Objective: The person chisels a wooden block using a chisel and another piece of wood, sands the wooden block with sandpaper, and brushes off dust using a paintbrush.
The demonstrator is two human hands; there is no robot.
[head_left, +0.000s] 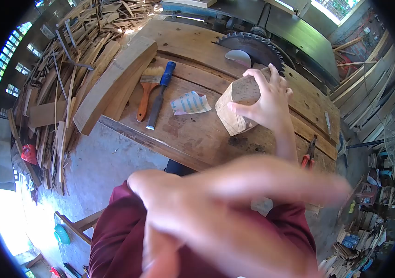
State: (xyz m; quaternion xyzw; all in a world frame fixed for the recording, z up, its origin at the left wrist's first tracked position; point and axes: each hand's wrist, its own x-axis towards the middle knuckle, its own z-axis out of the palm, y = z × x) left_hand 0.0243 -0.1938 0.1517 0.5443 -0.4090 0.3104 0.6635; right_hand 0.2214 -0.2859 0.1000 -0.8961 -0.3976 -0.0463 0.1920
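Up on the wooden workbench, my right hand [269,99] grips a faceted wooden block [229,116]. Its thumb lies on the near left edge, and the fingers curl over the far right side. Thin dark lines run down the block's pale side. My left hand [169,199] is large and smeared by motion close to the camera, above my lap. I cannot make out its fingers or anything in them. Left of the block lies a curled scrap of printed paper [191,103]. Farther left are a blue-handled chisel [161,92] and a flat paintbrush [149,88].
A toothed circular saw blade [264,51] rises from the workbench [183,134] just beyond the block. Red-handled pliers [308,155] lie at right. A thick curved timber [116,83] rests on the left edge. Scrap wood [49,102] is piled beyond it.
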